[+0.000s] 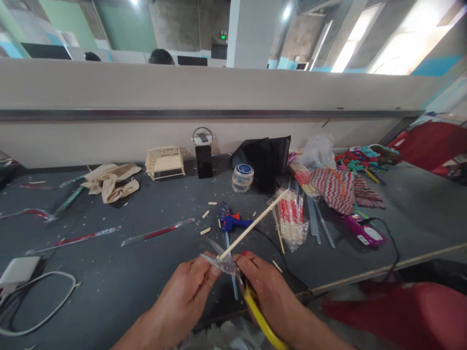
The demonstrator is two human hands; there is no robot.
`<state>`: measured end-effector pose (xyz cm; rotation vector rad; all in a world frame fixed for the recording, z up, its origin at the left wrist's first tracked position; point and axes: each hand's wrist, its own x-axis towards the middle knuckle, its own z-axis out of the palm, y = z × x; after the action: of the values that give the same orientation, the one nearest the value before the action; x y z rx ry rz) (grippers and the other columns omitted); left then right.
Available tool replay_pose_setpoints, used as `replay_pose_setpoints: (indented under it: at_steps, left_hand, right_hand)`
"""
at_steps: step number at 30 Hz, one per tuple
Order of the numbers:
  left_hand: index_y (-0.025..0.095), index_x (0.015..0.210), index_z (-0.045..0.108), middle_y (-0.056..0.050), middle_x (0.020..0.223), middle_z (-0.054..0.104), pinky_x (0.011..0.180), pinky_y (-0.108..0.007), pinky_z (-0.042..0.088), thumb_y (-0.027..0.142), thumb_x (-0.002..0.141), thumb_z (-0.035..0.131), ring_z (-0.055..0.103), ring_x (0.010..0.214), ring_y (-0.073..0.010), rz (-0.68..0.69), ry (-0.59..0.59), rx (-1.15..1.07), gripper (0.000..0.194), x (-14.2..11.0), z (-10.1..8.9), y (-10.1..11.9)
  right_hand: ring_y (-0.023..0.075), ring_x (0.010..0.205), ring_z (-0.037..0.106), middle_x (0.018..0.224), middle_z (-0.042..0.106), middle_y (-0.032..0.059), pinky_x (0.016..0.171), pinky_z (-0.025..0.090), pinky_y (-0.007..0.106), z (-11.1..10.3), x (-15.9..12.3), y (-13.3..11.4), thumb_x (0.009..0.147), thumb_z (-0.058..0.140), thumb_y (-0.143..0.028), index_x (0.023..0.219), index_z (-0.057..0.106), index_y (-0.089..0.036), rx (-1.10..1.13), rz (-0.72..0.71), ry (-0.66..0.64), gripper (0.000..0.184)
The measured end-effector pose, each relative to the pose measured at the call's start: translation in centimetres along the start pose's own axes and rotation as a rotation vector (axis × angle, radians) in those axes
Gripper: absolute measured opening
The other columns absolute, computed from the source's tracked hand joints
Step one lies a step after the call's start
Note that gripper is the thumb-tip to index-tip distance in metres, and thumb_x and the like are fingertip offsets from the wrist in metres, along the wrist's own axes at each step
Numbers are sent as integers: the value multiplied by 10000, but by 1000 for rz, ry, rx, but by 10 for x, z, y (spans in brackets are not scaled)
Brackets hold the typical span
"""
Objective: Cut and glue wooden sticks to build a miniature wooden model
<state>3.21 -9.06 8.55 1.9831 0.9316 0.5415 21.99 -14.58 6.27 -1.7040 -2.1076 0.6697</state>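
Note:
My left hand [189,282] is closed at the lower end of a pale wooden chopstick [251,226], which slants up to the right. The fingers of my right hand [268,287] wrap round scissors [260,318] with yellow handles. The scissor blades are spread around the chopstick just beyond my left fingertips; whether they touch it I cannot tell. Beyond my hands lies a blue glue gun [229,222], with a clear glue stick [234,282] running under the chopstick. Short cut wooden pieces [206,231] lie beside the gun.
A small wooden furniture model [165,163], a phone [203,161] against a bottle, and a round clear container [242,178] stand at the back. Packed chopsticks [292,216] and a purple device [364,230] lie right. Wrappers [78,239] and a white charger [18,272] lie left.

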Motion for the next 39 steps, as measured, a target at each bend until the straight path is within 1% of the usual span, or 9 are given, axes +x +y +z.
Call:
replay_pose_setpoints:
  at_steps: [5,9,13,16,20,24,30,33,39]
  left_hand:
    - [196,750,522,34,674,586,592,-204,385,336,944,357,472,596,-103,-61,38,70,290,-2,1,-8]
    - [200,799,521,38,658,587,571,-207,386,366,953,325,497,588,-110,-142,-24,62,299,-3,7,-17]
    - [205,917,517,-2,793,652,641,-235,418,371,956,311,608,715,-150,-177,-30,113,267,-2,10,-17]
    - [199,929,495,-37,836,669,640,-255,420,308,955,310,645,762,-183,-191,-28,262,217,1,11,-13]
    - [181,914,500,-75,826,682,594,-274,420,219,949,273,671,737,-220,-257,-139,544,233,4,16,-17]
    - [166,950,513,-90,808,692,581,-295,438,141,926,254,682,727,-245,-262,-221,674,262,4,23,-29]
    - [153,905,544,-94,742,694,556,-273,428,126,900,307,682,696,-233,-231,-349,568,239,3,28,-29]
    - [141,905,557,-106,783,701,556,-249,419,120,897,325,675,696,-207,-255,-413,507,233,2,29,-23]
    - [120,933,562,-128,819,698,579,-259,428,132,915,286,666,706,-209,-296,-438,506,277,2,31,-26]
  right_hand:
    - [193,856,599,945,651,78,754,448,280,2,0,1,670,449,20,1078,579,-182,51,41,-37,474]
    - [159,693,600,781,663,26,618,419,224,13,-5,4,670,468,-12,925,596,-187,192,121,-86,334]
    - [125,606,558,697,648,-4,560,378,194,28,-9,8,712,482,-61,860,597,-185,335,140,-74,224]
    - [123,596,541,679,624,6,560,367,200,34,-9,6,763,479,-122,814,592,-166,335,162,-33,132]
    - [128,613,521,663,585,8,559,359,204,39,-7,-1,781,481,-189,752,577,-154,369,201,-37,106]
    - [121,616,470,658,530,-2,565,360,206,39,-6,-5,760,479,-200,741,565,-149,457,251,-75,102]
    - [106,561,437,620,484,-34,503,350,187,31,-9,-4,754,504,-256,766,547,-176,653,325,-281,92]
    - [105,562,430,622,487,-41,522,358,192,37,-15,2,746,533,-299,768,555,-189,697,341,-294,115]
    - [110,571,413,608,452,-46,532,349,199,63,-24,6,720,523,-306,734,517,-198,753,426,-274,109]
